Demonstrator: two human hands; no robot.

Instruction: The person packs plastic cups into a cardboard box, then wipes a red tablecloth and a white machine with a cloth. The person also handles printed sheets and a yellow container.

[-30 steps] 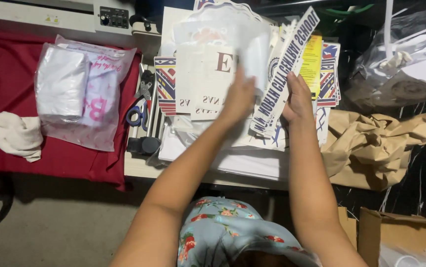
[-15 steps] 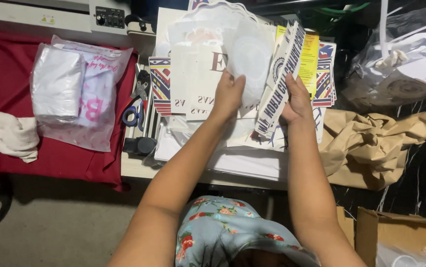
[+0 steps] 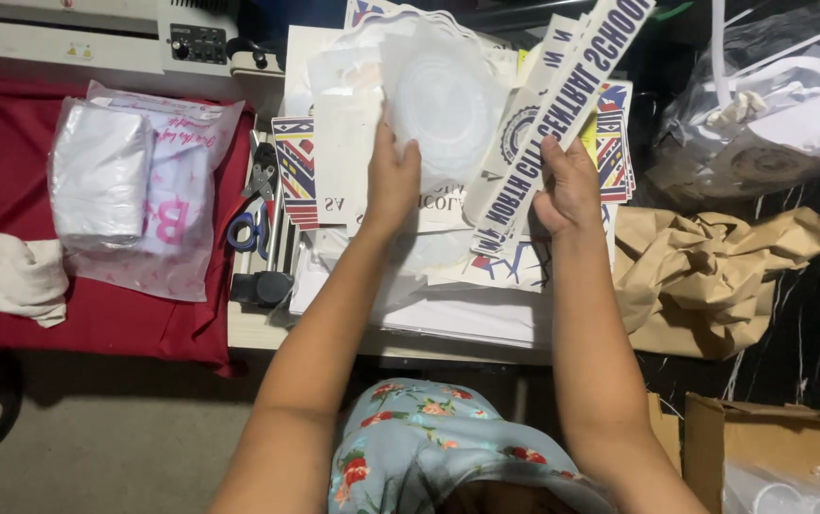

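Sorting printed sheets over a cluttered tabletop (image 3: 267, 328), both hands busy.

Left hand (image 3: 393, 181) closed in a grip on a translucent white round plastic sheet (image 3: 443, 95); right hand (image 3: 567, 186) pinching a long white lettered paper strip (image 3: 567, 100), both raised above a pile of printed paper cut-outs (image 3: 448, 276). Next, probably, separating the two without creasing. Nearby: blue-handled scissors (image 3: 250, 224), bagged white cloth (image 3: 134, 190) on red cloth (image 3: 10, 133), crumpled brown paper (image 3: 715, 276).

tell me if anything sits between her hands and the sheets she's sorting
Nothing visible does. The left hand already grips the translucent round sheet, and the right hand grips the long lettered strip. The scissors lie off to the left, beside the pile of printed sheets.
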